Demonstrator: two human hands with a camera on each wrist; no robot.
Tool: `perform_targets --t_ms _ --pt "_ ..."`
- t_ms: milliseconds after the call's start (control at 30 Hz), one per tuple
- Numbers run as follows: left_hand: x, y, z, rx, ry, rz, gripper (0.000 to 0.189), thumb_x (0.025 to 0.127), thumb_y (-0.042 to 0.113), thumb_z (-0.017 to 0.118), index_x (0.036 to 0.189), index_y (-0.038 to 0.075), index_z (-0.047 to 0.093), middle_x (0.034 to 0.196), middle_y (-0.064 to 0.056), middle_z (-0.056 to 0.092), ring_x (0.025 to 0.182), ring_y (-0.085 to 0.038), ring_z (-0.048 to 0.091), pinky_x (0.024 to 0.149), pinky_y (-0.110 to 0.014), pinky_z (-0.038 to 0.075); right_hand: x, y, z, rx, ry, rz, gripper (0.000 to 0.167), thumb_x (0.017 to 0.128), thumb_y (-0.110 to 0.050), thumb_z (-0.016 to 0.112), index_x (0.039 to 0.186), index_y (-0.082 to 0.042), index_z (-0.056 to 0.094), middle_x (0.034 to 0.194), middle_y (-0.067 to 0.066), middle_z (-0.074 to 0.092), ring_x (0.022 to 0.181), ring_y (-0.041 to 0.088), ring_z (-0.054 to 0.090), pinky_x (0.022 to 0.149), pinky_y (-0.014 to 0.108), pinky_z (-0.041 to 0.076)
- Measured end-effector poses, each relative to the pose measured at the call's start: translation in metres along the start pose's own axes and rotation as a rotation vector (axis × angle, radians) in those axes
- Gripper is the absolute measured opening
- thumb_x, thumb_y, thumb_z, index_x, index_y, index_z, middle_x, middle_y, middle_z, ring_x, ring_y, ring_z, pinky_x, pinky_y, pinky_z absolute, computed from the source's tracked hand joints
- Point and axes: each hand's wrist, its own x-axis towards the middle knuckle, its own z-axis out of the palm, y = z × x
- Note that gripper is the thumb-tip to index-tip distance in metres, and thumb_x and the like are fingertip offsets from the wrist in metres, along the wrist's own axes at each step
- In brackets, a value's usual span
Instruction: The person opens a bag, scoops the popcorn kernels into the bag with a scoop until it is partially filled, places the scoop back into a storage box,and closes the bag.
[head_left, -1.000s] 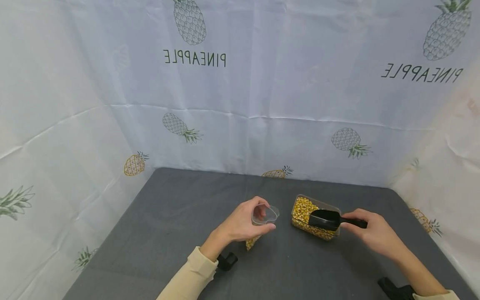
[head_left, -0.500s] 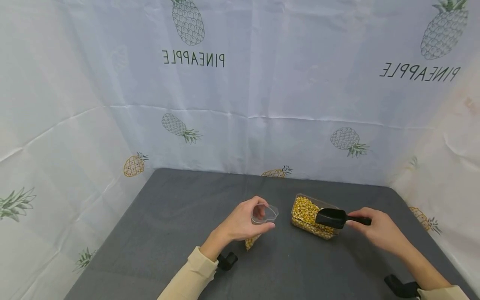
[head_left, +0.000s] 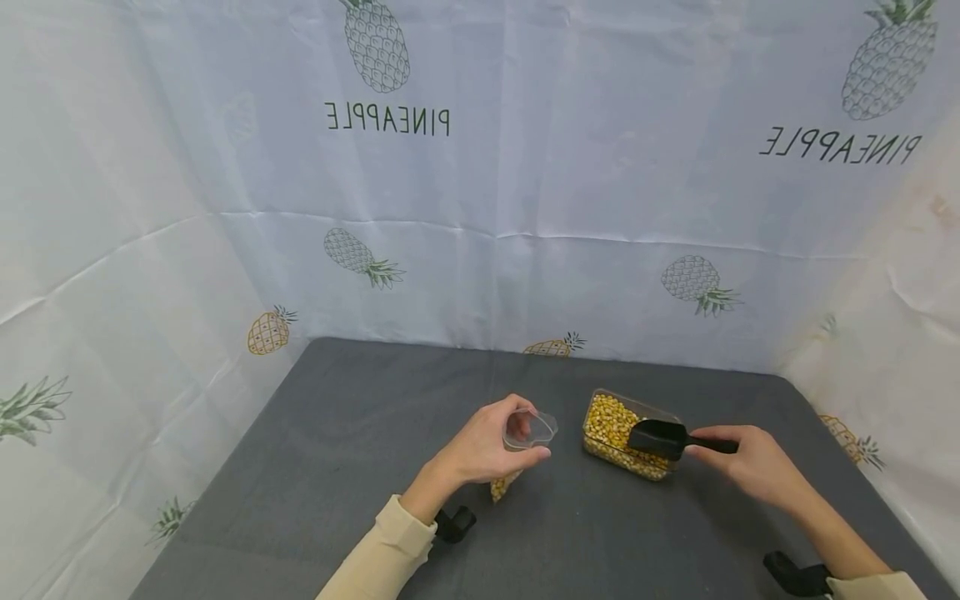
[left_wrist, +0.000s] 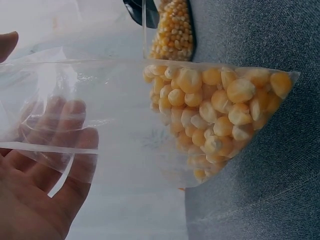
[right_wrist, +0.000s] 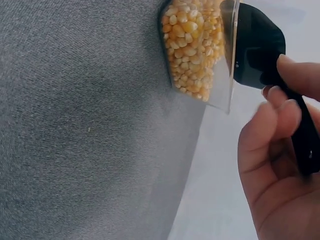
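Note:
A clear plastic bag (left_wrist: 125, 120) hangs upright from my left hand (head_left: 487, 442), its mouth spread wide between thumb and fingers. Yellow corn kernels (left_wrist: 220, 110) fill the bag's pointed bottom, close over the grey table. My right hand (head_left: 757, 467) pinches the handle of a black scoop (head_left: 658, 437). The scoop's blade overlaps the right part of a clear rectangular container (head_left: 633, 461) of corn, at its rim in the right wrist view. The inside of the blade is hidden from the wrist cameras.
A dark grey cloth (head_left: 360, 433) covers the table. White curtains (head_left: 465, 192) with pineapple prints rise behind and at both sides. Black wrist mounts (head_left: 455, 524) sit under the forearms. One small speck (right_wrist: 89, 129) lies on the cloth.
The scoop in my right hand shifted slightly right and up from the container, then back a little left and down. My left hand and the bag have stayed in place.

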Motion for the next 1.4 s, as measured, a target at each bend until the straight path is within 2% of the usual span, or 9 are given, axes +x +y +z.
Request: perform_targets --t_ms 100,233,367,467,800,1033,1167,1233,1400 --pt "-0.001 -0.001 0.0 0.004 0.002 0.006 0.046 0.093 0.034 0.073 0.125 0.004 0.059 0.099 -0.006 0.063 0.082 -0.004 0.057 0.076 -0.024 0.051 0.0 0.001 0.001 0.077 -0.044 0.051 0.05 0.099 -0.036 0.068 0.131 0.003 0.065 0.103 0.019 0.07 0.057 0.024 0.059 0.052 0.036 0.047" --pt "-0.001 -0.002 0.001 0.006 0.0 0.007 0.047 0.093 0.035 0.073 0.125 0.003 0.059 0.099 -0.007 0.064 0.082 -0.003 0.056 0.076 -0.024 0.051 0.001 0.001 0.004 0.123 -0.05 0.054 0.05 0.099 -0.034 0.068 0.131 0.004 0.064 0.103 0.017 0.07 0.043 0.02 0.046 0.046 0.035 0.044" --pt "-0.001 -0.003 0.002 0.009 0.0 0.005 0.046 0.093 0.035 0.073 0.125 0.004 0.06 0.099 -0.006 0.064 0.082 -0.003 0.056 0.075 -0.024 0.051 0.004 0.001 0.007 0.053 -0.014 0.008 0.045 0.098 -0.033 0.069 0.126 0.003 0.069 0.119 0.025 0.068 0.076 0.035 0.067 0.058 0.037 0.05" --pt "-0.001 -0.003 0.002 0.011 -0.002 0.004 0.045 0.093 0.035 0.073 0.125 0.005 0.06 0.099 -0.006 0.063 0.081 -0.003 0.056 0.075 -0.024 0.051 0.006 0.001 0.009 0.01 -0.004 -0.016 0.043 0.099 -0.032 0.069 0.123 0.003 0.07 0.122 0.029 0.066 0.108 0.047 0.063 0.07 0.042 0.053" --pt "0.0 -0.003 0.002 0.001 -0.011 0.001 0.046 0.093 0.034 0.072 0.125 0.003 0.059 0.1 -0.008 0.064 0.082 -0.006 0.057 0.075 -0.024 0.051 0.013 -0.002 0.018 -0.009 0.001 -0.046 0.041 0.097 -0.029 0.071 0.121 0.004 0.071 0.118 0.028 0.068 0.104 0.045 0.065 0.065 0.038 0.045" --pt "0.0 -0.002 0.003 0.004 -0.015 -0.011 0.046 0.094 0.034 0.073 0.125 0.003 0.059 0.1 -0.01 0.064 0.084 -0.014 0.06 0.076 -0.024 0.051 0.019 -0.005 0.025 0.038 -0.009 -0.038 0.043 0.097 -0.03 0.071 0.122 0.004 0.071 0.122 0.032 0.065 0.099 0.04 0.065 0.057 0.034 0.04" --pt "0.0 -0.003 0.004 0.007 -0.016 -0.008 0.046 0.094 0.033 0.073 0.125 0.002 0.059 0.1 -0.01 0.064 0.084 -0.015 0.06 0.076 -0.024 0.051 0.021 -0.005 0.029 0.038 -0.002 -0.029 0.041 0.097 -0.03 0.071 0.12 0.004 0.072 0.121 0.031 0.065 0.106 0.045 0.063 0.059 0.035 0.041" --pt "0.001 -0.003 0.004 0.007 -0.018 -0.01 0.046 0.094 0.033 0.072 0.125 0.002 0.059 0.1 -0.01 0.064 0.083 -0.013 0.06 0.076 -0.024 0.051 0.022 -0.004 0.031 0.055 -0.007 -0.019 0.041 0.097 -0.029 0.072 0.121 0.005 0.071 0.121 0.031 0.065 0.1 0.042 0.064 0.058 0.035 0.042" --pt "0.001 -0.003 0.004 0.0 -0.027 -0.019 0.045 0.095 0.034 0.071 0.126 0.004 0.059 0.101 -0.011 0.064 0.083 -0.008 0.058 0.076 -0.024 0.051 0.023 -0.003 0.034 0.069 -0.007 -0.01 0.042 0.097 -0.03 0.072 0.121 0.005 0.071 0.119 0.029 0.067 0.103 0.045 0.064 0.064 0.039 0.05"
